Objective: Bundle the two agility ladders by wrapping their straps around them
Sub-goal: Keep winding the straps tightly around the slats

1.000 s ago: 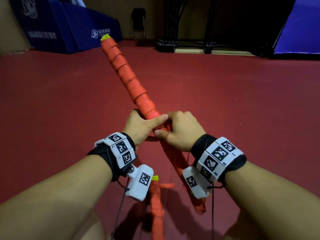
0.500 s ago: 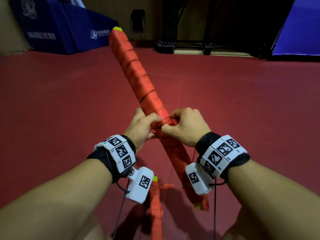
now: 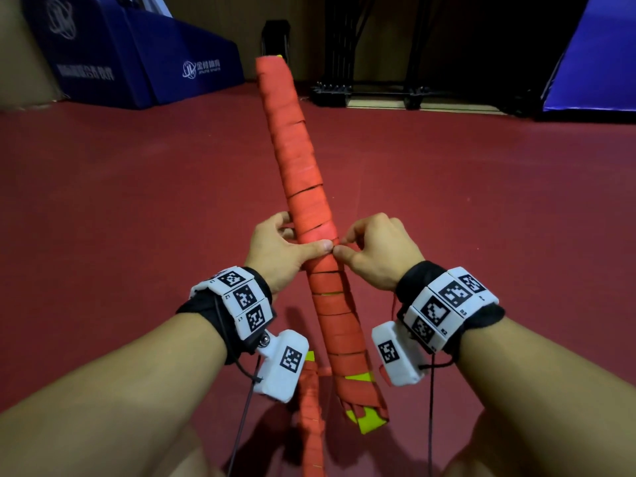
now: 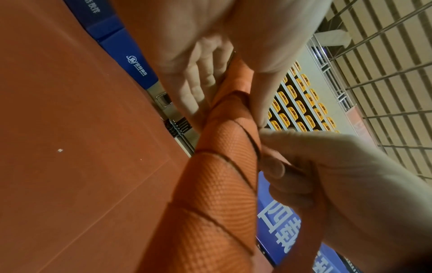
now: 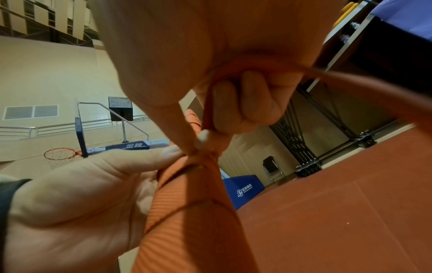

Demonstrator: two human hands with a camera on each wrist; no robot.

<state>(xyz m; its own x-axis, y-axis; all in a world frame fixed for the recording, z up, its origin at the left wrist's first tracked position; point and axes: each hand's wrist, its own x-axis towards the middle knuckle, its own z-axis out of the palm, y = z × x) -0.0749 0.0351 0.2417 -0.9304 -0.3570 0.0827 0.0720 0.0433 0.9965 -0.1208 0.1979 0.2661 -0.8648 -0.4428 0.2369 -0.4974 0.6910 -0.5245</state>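
Observation:
A long bundled agility ladder (image 3: pixel 299 173), wound in orange strap with yellow rungs showing at its near end, stands tilted away from me above the red floor. My left hand (image 3: pixel 280 251) grips it at mid-length, thumb laid across the wraps (image 4: pixel 224 166). My right hand (image 3: pixel 373 251) pinches the orange strap (image 5: pixel 208 110) right beside that thumb; the loose strap runs through its curled fingers. A second orange ladder bundle (image 3: pixel 311 418) lies on the floor below my wrists, partly hidden by the left wrist camera.
Blue padded mats (image 3: pixel 144 60) stand at the back left, another blue pad (image 3: pixel 595 56) at the back right. A black metal frame (image 3: pixel 378 91) and a folding chair (image 3: pixel 275 39) stand along the far wall. Red floor (image 3: pixel 120 218) lies all around.
The ladder bundle has swung from leaning far left to nearly straight ahead and risen. Both hands stayed at mid-length, the right one still working the strap there.

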